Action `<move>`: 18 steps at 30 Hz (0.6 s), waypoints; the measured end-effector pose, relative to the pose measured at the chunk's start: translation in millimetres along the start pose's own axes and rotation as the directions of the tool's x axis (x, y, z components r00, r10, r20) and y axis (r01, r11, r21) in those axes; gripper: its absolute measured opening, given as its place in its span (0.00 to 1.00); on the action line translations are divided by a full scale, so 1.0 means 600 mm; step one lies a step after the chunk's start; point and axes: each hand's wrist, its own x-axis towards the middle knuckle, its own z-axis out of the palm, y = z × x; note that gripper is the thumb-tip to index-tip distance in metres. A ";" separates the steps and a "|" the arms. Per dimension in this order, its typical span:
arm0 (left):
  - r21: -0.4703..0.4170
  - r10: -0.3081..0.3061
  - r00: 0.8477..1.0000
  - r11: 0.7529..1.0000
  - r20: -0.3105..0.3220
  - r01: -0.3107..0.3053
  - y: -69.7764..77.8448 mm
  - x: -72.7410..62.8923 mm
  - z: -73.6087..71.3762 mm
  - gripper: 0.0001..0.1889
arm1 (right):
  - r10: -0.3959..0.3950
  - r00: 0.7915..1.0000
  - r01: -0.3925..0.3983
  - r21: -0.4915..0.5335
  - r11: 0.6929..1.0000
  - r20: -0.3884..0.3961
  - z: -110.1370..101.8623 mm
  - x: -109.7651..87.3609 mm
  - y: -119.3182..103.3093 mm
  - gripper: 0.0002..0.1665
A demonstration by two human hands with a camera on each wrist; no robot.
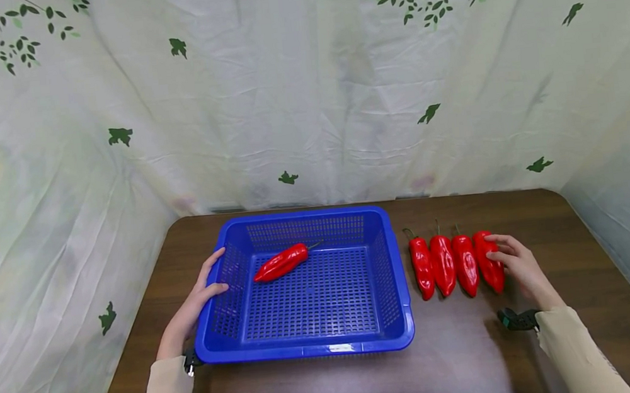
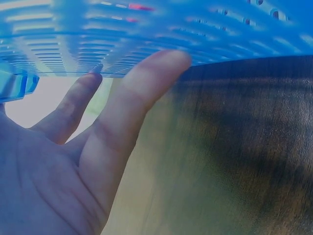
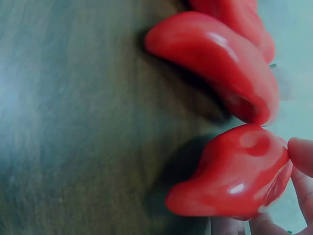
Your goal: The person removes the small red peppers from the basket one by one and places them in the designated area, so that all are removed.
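On the table's left half sits a blue plastic basket [image 1: 307, 351] with slotted walls and floor. One red chili pepper [image 1: 281, 263] lies inside it, stem toward the right. My left hand [image 1: 193, 306] rests against the basket's left side, fingers extended; the left wrist view shows the thumb [image 2: 142, 93] by its slotted wall. Right of the basket, a row of glossy red peppers [image 1: 443, 266] lies with stems pointing away. My right hand [image 1: 521, 265] pinches the rightmost pepper [image 3: 234, 176], thumb on one side and fingers partly hidden beneath it.
The brown wooden table [image 1: 322, 389] ends at the back against a pale curtain [image 1: 307, 115] printed with leaves. Curtain also hangs on the left and right sides. Black wrist bands [image 1: 517, 320] sit at both cuffs.
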 end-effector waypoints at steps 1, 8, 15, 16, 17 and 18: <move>0.001 -0.001 1.000 1.000 -0.001 0.001 0.000 0.000 0.000 0.35 | -0.004 1.000 0.004 -0.019 1.000 -0.004 0.001 0.000 0.001 0.24; -0.008 -0.003 1.000 1.000 0.000 0.003 0.002 -0.001 0.001 0.36 | 0.000 1.000 0.000 -0.107 0.994 0.002 0.005 0.000 0.001 0.26; -0.013 0.000 1.000 1.000 0.005 0.000 0.000 0.000 0.000 0.35 | 0.006 1.000 -0.004 -0.103 0.995 0.018 0.006 -0.002 0.000 0.26; -0.014 -0.001 1.000 1.000 0.003 0.001 0.001 0.000 0.000 0.35 | 0.008 1.000 -0.006 -0.103 0.995 0.017 0.006 -0.003 0.000 0.26; -0.015 -0.001 1.000 1.000 0.003 0.001 0.001 0.000 0.000 0.35 | 0.009 1.000 -0.007 -0.103 0.995 0.016 0.006 -0.003 -0.001 0.26; -0.016 -0.001 1.000 1.000 0.002 0.001 0.001 0.000 0.000 0.35 | 0.011 1.000 -0.010 -0.103 0.995 0.014 0.006 -0.004 -0.001 0.26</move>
